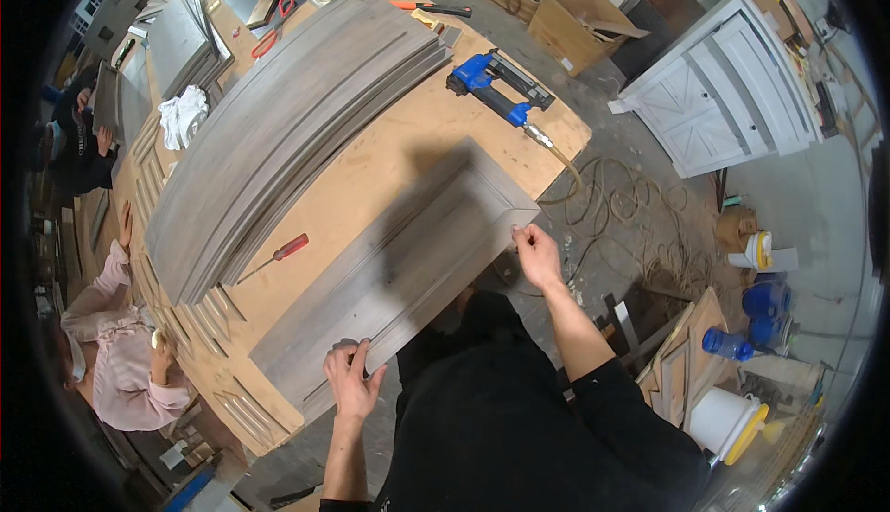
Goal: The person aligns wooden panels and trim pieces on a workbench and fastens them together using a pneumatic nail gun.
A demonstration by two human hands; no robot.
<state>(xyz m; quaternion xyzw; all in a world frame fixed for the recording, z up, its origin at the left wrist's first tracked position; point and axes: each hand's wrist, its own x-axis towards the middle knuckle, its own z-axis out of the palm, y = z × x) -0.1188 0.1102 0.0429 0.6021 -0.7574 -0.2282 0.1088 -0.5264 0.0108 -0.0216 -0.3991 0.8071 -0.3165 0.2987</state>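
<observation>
A grey wood-grain panel (357, 289) with grooved lines lies slantwise at the table's near edge, partly overhanging it. My left hand (350, 384) holds its near edge at the lower left, fingertips on top and thumb at the side. At the panel's right end, my right hand (538, 257) pinches the edge near the corner, its fingers curled in. Beyond the panel rests a tall stack of curved grey panels (297, 122). A red-handled screwdriver (291, 247) lies between stack and panel. The blue nail gun (496, 85) sits on its side past the panel's far end.
An air hose (630, 201) runs from the nail gun to coils on the floor. Red scissors (273, 28), a white cloth (184, 118) and thin wooden strips (250, 408) lie on the table (547, 136). Two co-workers are at the left. A white cabinet (714, 85) stands right.
</observation>
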